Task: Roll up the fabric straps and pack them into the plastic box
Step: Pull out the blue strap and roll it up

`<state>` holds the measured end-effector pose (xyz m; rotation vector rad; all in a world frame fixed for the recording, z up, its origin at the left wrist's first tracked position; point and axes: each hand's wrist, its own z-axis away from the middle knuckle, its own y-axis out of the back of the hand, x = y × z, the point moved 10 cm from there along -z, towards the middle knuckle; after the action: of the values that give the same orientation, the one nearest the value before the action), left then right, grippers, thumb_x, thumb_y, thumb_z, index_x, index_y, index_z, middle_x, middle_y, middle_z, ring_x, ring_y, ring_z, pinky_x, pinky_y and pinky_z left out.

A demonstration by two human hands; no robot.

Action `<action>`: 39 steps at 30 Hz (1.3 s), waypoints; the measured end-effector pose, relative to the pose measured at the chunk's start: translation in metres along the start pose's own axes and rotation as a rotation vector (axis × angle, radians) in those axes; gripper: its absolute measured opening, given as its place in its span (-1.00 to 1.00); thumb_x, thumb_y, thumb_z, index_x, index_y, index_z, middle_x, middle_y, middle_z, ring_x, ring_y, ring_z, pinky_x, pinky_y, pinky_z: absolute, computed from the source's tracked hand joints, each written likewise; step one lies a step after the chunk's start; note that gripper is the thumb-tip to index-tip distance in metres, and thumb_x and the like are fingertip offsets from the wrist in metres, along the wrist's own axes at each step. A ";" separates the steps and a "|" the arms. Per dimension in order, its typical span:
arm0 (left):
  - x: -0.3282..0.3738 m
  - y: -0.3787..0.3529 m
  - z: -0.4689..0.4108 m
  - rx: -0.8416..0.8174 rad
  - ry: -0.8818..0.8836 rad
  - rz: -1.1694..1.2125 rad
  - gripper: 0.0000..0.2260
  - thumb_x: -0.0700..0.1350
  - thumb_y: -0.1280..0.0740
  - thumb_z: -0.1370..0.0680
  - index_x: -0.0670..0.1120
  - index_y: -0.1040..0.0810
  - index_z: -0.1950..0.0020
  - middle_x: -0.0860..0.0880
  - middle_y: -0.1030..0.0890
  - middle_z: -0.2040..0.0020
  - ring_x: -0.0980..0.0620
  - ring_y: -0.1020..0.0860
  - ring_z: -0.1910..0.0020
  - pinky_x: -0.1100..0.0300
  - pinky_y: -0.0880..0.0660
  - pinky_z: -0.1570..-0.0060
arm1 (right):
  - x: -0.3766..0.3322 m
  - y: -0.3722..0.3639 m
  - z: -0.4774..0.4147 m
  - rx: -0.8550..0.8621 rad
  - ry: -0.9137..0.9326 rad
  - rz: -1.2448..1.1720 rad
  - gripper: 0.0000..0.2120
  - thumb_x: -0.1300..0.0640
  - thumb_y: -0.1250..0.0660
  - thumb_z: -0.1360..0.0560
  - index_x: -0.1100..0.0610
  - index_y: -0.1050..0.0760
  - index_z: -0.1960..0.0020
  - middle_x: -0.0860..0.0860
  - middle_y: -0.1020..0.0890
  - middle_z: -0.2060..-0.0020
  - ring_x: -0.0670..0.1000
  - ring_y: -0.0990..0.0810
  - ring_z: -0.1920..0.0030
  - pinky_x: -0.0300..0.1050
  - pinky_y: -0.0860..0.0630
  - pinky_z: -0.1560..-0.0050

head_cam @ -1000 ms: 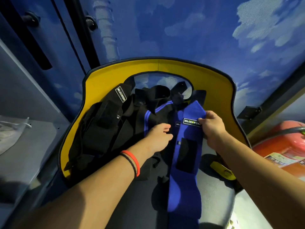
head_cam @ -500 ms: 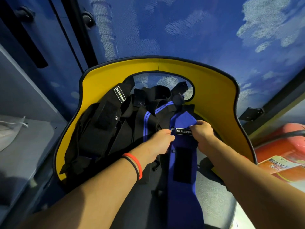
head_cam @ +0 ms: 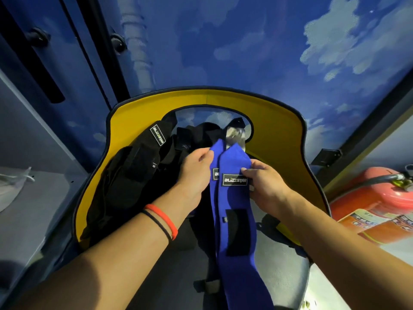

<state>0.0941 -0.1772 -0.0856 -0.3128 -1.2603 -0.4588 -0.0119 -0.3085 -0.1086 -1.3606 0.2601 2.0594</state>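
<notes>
Two blue fabric straps hang down over a grey seat, each with a black BLIZZSTAR label near its top. My right hand [head_cam: 266,182] pinches the front blue strap [head_cam: 237,222] beside its label. My left hand [head_cam: 194,173] grips the top of the second blue strap [head_cam: 215,157], which lies just behind the first. A heap of black straps [head_cam: 131,175] lies on the seat to the left, one of them showing a white-lettered label. No plastic box is in view.
A yellow chair back [head_cam: 279,135] with an oval cut-out curves round the straps. A red fire extinguisher [head_cam: 377,209] lies at the right. A grey shelf [head_cam: 40,198] with a white bag [head_cam: 11,186] is at the left. Blue cloud-painted wall behind.
Both hands lifted the blue fabric up. A second blue strap now shows behind the first, held in my left hand, which earlier rested among the black straps.
</notes>
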 end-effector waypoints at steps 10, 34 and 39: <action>0.012 0.021 0.011 0.072 -0.057 0.103 -0.80 -0.16 -0.26 -0.70 -0.02 -0.62 -0.25 -0.03 -0.74 -0.04 0.02 -0.72 -0.01 -0.02 -0.66 -0.09 | -0.026 -0.032 0.018 -0.065 0.150 -0.099 -0.85 0.09 -0.19 -0.70 0.12 -0.51 -0.09 0.05 -0.67 0.14 -0.07 -0.62 0.24 -0.19 -0.52 0.28; 0.017 -0.001 0.015 -0.048 -0.050 0.162 -0.76 -0.12 -0.19 -0.72 -0.01 -0.60 -0.29 -0.05 -0.74 -0.06 -0.05 -0.71 -0.08 -0.11 -0.59 -0.23 | -0.035 -0.013 0.004 0.171 0.299 -0.006 -0.77 0.25 -0.34 -0.61 0.02 -0.67 -0.16 0.08 -0.75 0.06 0.14 -0.73 -0.02 0.25 -0.61 -0.18; 0.015 -0.020 0.020 -0.174 -0.069 0.042 -0.72 -0.21 -0.30 -0.66 0.01 -0.52 -0.35 0.03 -0.73 -0.10 0.02 -0.70 -0.09 -0.06 -0.61 -0.20 | -0.044 0.000 0.004 0.240 0.324 -0.061 -0.79 0.27 -0.36 -0.59 0.04 -0.68 -0.12 0.08 -0.75 0.04 0.17 -0.72 -0.03 0.26 -0.62 -0.15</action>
<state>0.0711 -0.1880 -0.0657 -0.5051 -1.2813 -0.5260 -0.0042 -0.3242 -0.0684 -1.5236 0.5777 1.6901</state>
